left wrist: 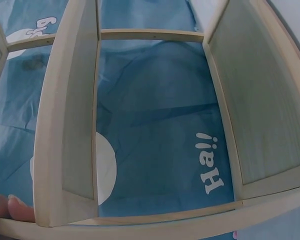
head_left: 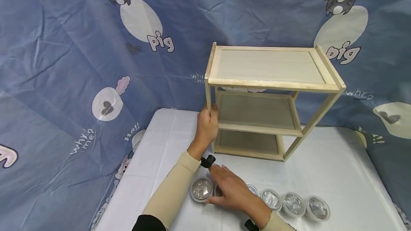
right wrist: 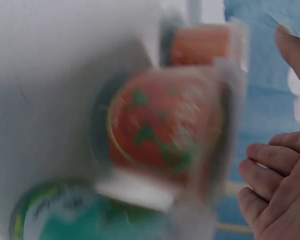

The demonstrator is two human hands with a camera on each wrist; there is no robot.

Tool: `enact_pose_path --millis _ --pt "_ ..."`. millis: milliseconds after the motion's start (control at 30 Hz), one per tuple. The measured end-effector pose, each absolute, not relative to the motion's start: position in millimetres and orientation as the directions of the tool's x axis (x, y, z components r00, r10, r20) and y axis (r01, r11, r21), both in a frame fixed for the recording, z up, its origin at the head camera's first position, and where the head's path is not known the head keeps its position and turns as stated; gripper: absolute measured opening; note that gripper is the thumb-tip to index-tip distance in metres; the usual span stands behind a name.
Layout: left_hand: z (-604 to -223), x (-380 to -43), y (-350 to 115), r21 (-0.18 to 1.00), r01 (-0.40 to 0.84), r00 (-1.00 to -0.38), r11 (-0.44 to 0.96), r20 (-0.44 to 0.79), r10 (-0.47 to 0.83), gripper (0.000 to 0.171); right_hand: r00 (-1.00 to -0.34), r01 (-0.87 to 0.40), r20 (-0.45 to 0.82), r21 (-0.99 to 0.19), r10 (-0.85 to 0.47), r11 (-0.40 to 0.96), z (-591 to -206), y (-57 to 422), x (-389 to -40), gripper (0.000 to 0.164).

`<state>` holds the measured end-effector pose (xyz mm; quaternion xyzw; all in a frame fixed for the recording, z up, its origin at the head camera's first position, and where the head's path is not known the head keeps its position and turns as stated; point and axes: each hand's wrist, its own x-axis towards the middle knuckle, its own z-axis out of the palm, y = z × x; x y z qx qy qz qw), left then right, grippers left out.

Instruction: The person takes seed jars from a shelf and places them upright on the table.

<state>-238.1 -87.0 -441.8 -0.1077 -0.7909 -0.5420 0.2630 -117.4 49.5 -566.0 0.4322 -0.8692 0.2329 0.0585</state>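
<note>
A light wooden three-tier shelf (head_left: 266, 85) stands on the white table. Its left front post is gripped by my left hand (head_left: 207, 126), whose fingertips (left wrist: 21, 207) show at the wooden frame in the left wrist view. Several small round tubs with shiny lids stand in a row in front, among them a tub (head_left: 201, 189) at the left end. Above this row hovers my right hand (head_left: 232, 190), fingers extended and thumb apart, partly covering a second tub (head_left: 218, 190). The right wrist view, blurred, shows a red tub with green marks (right wrist: 155, 125) beside the right hand, which holds nothing.
More tubs (head_left: 293, 204) continue the row to the right. A green-labelled tub (right wrist: 85, 215) appears low in the right wrist view. Blue printed cloth (head_left: 80, 45) hangs behind and to the left of the white table (head_left: 154, 145).
</note>
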Motion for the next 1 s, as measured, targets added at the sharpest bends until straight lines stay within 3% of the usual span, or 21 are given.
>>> enact_pose_path --millis 333,633,800,1000 --pt "-442 -240 -91 0.806 0.439 -0.843 0.398 0.523 -0.129 0.034 -0.74 -0.672 0.374 -0.386 -0.559 0.632 -530 114 -109 0.086" --pt "-438 -239 -98 0.813 0.413 -0.859 0.41 0.498 -0.121 0.034 -0.824 -0.559 0.365 -0.394 -0.434 0.73 -514 154 -93 0.097" --pt "-441 -233 -108 0.814 0.35 -0.894 0.463 0.438 -0.094 0.03 -0.835 -0.539 0.368 -0.397 -0.41 0.743 -511 173 -89 0.099" --pt "-449 -216 -129 0.768 0.335 -0.89 0.546 0.448 -0.085 0.043 -0.822 -0.54 0.411 -0.34 -0.395 0.77 -506 202 -87 0.099"
